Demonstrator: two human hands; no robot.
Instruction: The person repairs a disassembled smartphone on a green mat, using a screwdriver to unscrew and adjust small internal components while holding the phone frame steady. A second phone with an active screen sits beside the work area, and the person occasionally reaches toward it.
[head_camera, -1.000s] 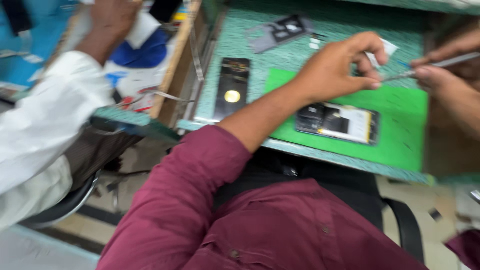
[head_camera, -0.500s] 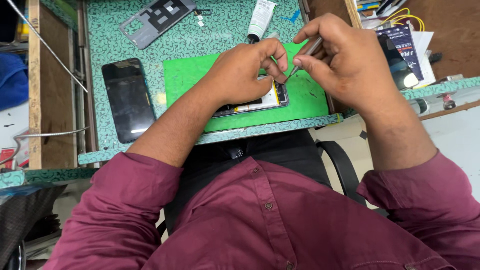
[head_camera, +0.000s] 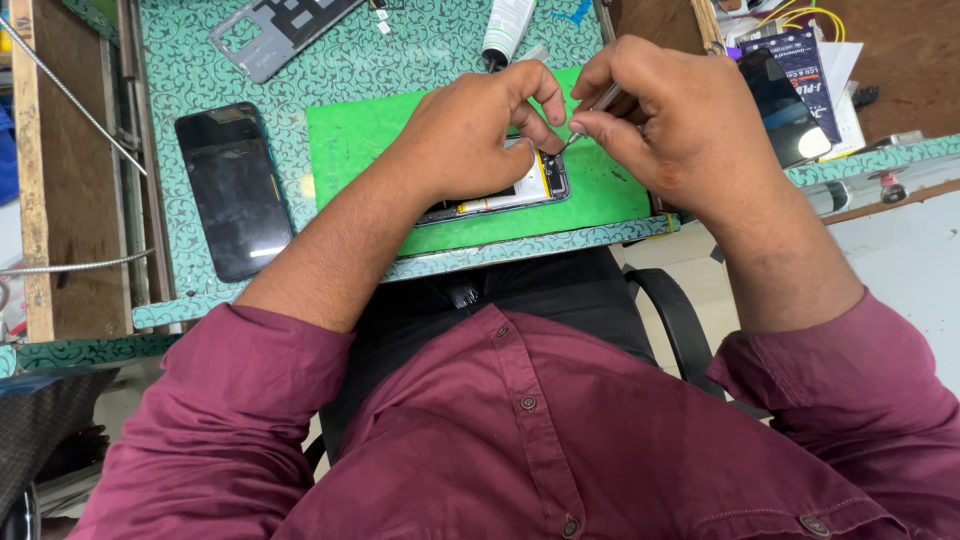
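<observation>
An opened phone (head_camera: 520, 190) lies on a green mat (head_camera: 350, 150), its insides facing up. My left hand (head_camera: 470, 135) rests over it, fingers pressing on its upper edge and hiding most of it. My right hand (head_camera: 680, 130) pinches thin metal tweezers (head_camera: 592, 112), whose tip points down at the phone's top right corner, close to my left fingertips.
A black phone screen (head_camera: 232, 190) lies left of the mat on the patterned teal table (head_camera: 200, 60). A grey phone back frame (head_camera: 280, 30) and a white tube (head_camera: 507, 25) sit at the far edge. Another dark phone (head_camera: 785, 105) and packets lie at right.
The view has swung from the left neighbour's bench to straight above the mat. Both hands have come together over the opened phone and stay there.
</observation>
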